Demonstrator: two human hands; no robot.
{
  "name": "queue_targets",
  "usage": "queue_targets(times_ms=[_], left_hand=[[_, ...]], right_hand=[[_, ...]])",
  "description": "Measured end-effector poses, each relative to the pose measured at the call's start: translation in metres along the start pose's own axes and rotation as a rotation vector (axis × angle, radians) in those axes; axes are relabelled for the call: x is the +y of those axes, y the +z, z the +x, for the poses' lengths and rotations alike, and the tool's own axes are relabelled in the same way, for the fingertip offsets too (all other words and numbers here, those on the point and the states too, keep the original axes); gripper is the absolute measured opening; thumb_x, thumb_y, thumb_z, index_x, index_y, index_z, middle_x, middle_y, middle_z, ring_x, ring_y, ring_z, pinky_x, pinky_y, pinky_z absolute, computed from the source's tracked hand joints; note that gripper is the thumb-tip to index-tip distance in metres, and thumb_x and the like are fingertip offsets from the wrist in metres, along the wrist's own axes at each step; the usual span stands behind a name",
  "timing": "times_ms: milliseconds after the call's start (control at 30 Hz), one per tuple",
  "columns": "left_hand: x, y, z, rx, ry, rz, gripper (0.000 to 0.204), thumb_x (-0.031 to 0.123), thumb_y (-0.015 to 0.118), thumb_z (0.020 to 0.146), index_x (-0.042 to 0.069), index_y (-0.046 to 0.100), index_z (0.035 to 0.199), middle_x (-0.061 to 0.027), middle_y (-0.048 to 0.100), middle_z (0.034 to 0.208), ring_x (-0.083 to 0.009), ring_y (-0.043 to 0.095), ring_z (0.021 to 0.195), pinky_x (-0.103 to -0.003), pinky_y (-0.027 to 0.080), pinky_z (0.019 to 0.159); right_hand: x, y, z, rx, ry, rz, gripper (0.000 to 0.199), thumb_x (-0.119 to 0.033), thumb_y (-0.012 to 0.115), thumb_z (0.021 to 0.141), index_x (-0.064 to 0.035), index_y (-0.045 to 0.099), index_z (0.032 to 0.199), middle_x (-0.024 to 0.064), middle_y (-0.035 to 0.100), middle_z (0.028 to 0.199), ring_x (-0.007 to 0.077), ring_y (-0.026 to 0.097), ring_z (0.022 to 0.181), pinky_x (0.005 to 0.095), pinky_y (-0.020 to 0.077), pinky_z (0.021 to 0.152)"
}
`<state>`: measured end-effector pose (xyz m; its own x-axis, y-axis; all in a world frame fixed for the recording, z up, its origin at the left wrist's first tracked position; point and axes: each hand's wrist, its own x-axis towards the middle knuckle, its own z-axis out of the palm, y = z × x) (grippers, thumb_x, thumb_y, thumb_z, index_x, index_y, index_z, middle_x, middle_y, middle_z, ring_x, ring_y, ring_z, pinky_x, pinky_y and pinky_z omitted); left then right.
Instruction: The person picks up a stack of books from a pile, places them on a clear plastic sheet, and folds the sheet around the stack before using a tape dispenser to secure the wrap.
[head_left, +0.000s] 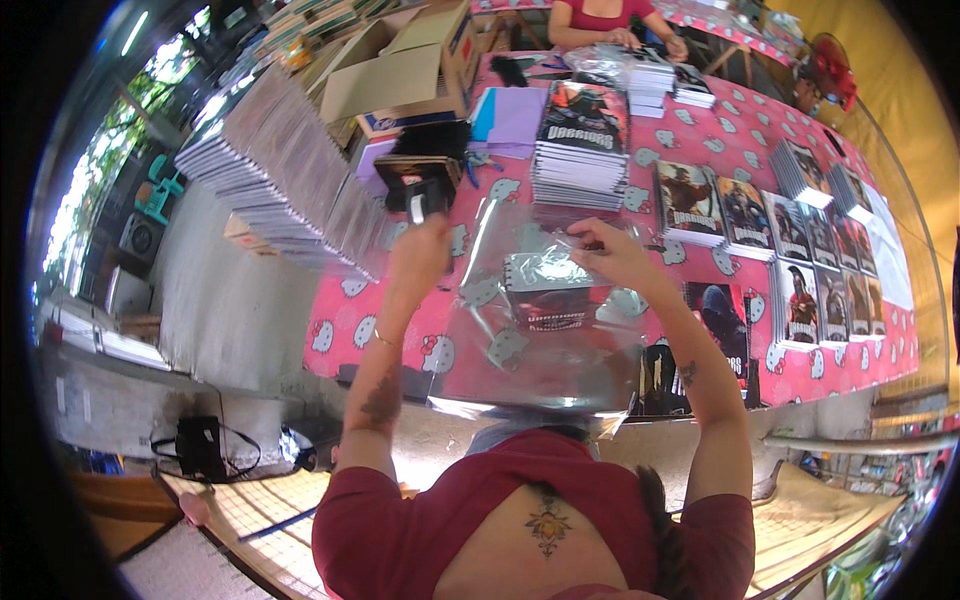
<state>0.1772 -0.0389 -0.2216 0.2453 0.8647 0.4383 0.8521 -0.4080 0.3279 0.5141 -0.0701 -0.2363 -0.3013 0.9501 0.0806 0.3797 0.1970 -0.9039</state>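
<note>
the right hand [612,252] pinches the far edge of a clear plastic sleeve [545,330] over a spiral notebook [548,290] on the pink tablecloth [345,320]; the left hand [420,255] is closed on a tape dispenser [418,185], just left and farther

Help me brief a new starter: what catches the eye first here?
The pink patterned tablecloth, lined along its right side with dark-covered notebooks. At centre, the left hand and right hand hold a clear plastic sleeve around a spiral notebook. A long leaning stack fills the left.
</note>
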Motion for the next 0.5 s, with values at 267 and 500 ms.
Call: queue_targets(times_ms=[267, 500], left_hand=[[0.072, 0.091, 0.155, -1.441, 0.664, -0.143, 0.030, 0.031, 0.066, 0.087, 0.004, 0.068, 0.100, -0.0068, 0.069, 0.085, -0.0163, 0.064, 0.082, -0.033, 0.048, 0.073], [0.011, 0.167, 0.063, -1.422, -0.038, -1.045, 0.044, 0.035, 0.059, 0.095, 0.000, 0.063, 0.122, -0.0133, 0.069, 0.106, -0.0161, 0.062, 0.100, -0.032, 0.049, 0.089]], right_hand=[[-0.003, 0.001, 0.000, -0.012, 0.023, 0.004, 0.045, -0.020, 0.071, 0.086, -0.0082, 0.056, 0.127, 0.0061, 0.069, 0.091, 0.0158, 0.066, 0.082, 0.0305, 0.0518, 0.077], [-0.011, 0.002, -0.005, -0.003, 0.088, -0.067, 0.056, -0.021, 0.073, 0.085, -0.0110, 0.050, 0.135, 0.0076, 0.065, 0.104, 0.0179, 0.063, 0.097, 0.0323, 0.0503, 0.086]])
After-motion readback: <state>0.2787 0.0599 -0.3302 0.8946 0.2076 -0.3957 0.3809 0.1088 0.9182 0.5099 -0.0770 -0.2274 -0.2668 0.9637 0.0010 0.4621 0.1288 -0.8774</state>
